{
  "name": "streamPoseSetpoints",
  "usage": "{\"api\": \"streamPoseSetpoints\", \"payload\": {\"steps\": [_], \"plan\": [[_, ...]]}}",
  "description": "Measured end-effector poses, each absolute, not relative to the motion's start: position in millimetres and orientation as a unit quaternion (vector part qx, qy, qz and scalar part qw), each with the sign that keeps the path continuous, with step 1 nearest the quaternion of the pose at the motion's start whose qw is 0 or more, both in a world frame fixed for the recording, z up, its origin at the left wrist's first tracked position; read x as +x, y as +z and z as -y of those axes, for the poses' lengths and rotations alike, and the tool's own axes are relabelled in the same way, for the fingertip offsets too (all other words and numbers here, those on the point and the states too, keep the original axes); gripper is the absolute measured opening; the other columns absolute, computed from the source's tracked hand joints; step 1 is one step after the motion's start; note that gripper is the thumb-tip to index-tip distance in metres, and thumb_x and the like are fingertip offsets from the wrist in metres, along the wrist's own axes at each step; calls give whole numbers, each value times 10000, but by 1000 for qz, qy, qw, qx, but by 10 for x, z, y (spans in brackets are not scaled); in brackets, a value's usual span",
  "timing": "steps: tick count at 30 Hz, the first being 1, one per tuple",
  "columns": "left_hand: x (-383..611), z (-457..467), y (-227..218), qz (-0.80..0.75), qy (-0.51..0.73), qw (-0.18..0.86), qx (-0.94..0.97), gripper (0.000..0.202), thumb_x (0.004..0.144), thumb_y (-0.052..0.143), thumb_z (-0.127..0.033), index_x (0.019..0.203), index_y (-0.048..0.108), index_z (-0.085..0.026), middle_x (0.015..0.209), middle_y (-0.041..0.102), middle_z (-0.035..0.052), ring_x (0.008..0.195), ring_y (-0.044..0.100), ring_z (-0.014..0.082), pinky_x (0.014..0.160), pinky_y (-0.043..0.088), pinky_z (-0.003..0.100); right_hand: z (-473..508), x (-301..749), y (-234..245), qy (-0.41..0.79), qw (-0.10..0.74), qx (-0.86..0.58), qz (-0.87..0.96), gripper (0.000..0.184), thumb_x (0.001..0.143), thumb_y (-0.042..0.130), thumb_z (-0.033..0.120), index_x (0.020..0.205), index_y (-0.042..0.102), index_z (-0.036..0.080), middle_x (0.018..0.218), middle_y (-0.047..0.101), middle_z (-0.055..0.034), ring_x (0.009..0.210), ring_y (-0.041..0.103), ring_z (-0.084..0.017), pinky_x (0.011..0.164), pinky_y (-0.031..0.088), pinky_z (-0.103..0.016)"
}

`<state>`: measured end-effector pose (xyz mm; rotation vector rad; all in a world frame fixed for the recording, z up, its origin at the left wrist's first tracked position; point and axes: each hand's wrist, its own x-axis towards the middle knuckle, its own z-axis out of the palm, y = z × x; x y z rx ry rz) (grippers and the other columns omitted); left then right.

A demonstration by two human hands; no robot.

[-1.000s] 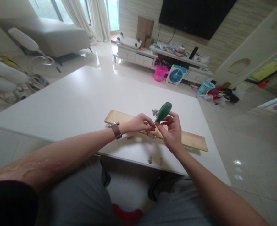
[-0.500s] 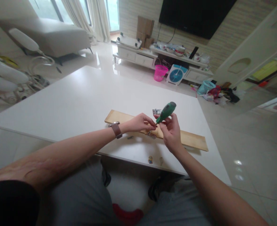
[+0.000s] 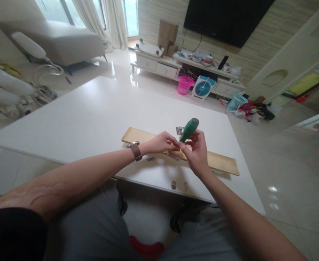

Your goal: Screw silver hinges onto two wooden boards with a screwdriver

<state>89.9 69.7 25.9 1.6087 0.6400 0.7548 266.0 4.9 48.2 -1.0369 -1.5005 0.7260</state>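
My right hand (image 3: 197, 150) is closed around a green screwdriver (image 3: 189, 129), its handle leaning up and to the right. At the screwdriver's lower end, the fingertips of my left hand (image 3: 164, 142) are pinched together; whatever sits between them is too small to make out. Both hands are over the middle of a long wooden board (image 3: 223, 162) lying on the white table. A metal hinge (image 3: 175, 157) shows at the board's near edge under my left fingers. Another metal hinge (image 3: 179, 130) is on the far side, partly behind the screwdriver and my fingers.
On the white table (image 3: 99, 108), a small metal piece (image 3: 150, 158) lies near the board. Close to the front edge are a small yellow-and-blue figure (image 3: 173, 185) and a small pale item (image 3: 186, 186). A pink basket (image 3: 185, 85) and a blue fan (image 3: 203, 87) stand beyond the table.
The screwdriver handle has shifted slightly left and stands a little more upright. My right thumb has moved left, nearer my left fingertips. The board stays put.
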Motion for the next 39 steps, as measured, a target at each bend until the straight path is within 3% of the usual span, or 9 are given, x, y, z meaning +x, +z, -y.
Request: {"api": "streamPoseSetpoints", "payload": {"steps": [4, 9, 12, 18, 23, 26, 32, 35, 39], "plan": [[920, -694, 219, -276, 344, 589, 678, 196, 746, 879, -291, 695, 788, -125, 664, 722, 16, 680, 629, 123, 758, 526, 273, -58, 2654, 475, 295, 563, -448, 629, 431, 833, 854, 333, 1152, 566, 298, 974, 687, 19, 863, 676, -182, 745, 570, -344], [899, -710, 245, -251, 314, 589, 701, 207, 781, 859, -330, 842, 834, -134, 771, 767, 38, 741, 658, 133, 795, 528, 285, -36, 2669, 454, 323, 563, -417, 635, 323, 941, 698, 283, 1226, 546, 292, 1145, 762, -43, 987, 729, -210, 862, 576, -399], [887, -722, 273, -260, 316, 579, 705, 195, 785, 853, -328, 800, 827, -136, 734, 752, 31, 708, 639, 129, 734, 511, 264, -48, 2680, 451, 332, 552, -423, 637, 339, 905, 749, 300, 1186, 560, 296, 1176, 734, -37, 990, 717, -203, 834, 590, -377], [895, -748, 219, -272, 333, 570, 701, 224, 751, 887, -323, 729, 794, -121, 695, 723, 18, 684, 612, 116, 686, 485, 242, -73, 2683, 467, 318, 550, -446, 630, 409, 833, 845, 310, 1155, 594, 293, 908, 679, 37, 827, 679, -167, 718, 591, -318], [880, -727, 230, -227, 309, 596, 705, 275, 802, 866, -391, 825, 822, -120, 727, 743, 38, 685, 638, 131, 693, 512, 262, -58, 2675, 451, 329, 558, -410, 642, 432, 923, 717, 270, 1311, 528, 296, 1078, 777, -38, 974, 749, -214, 825, 600, -387], [890, -712, 244, -240, 320, 596, 696, 239, 790, 870, -349, 761, 803, -121, 688, 729, 29, 668, 634, 125, 693, 519, 259, -66, 2671, 445, 327, 557, -417, 640, 452, 885, 765, 282, 1279, 545, 304, 1130, 750, -38, 989, 735, -209, 788, 605, -361], [915, -701, 211, -271, 333, 596, 678, 220, 730, 906, -304, 753, 796, -116, 648, 706, 13, 622, 619, 114, 646, 503, 248, -72, 2681, 446, 328, 550, -451, 622, 509, 808, 859, 267, 1233, 580, 285, 799, 681, 60, 741, 692, -166, 726, 601, -342], [902, -693, 243, -272, 321, 593, 687, 204, 736, 892, -296, 785, 816, -113, 660, 718, 18, 616, 617, 116, 620, 491, 239, -60, 2672, 447, 321, 553, -445, 626, 516, 834, 840, 269, 1266, 558, 286, 827, 714, 49, 761, 710, -171, 741, 594, -348], [891, -680, 291, -257, 320, 586, 699, 194, 761, 856, -256, 657, 772, -115, 586, 678, 9, 584, 593, 104, 612, 482, 222, -67, 2648, 435, 322, 548, -434, 638, 506, 826, 836, 265, 1241, 549, 293, 889, 700, 43, 799, 704, -167, 734, 588, -336]]}}
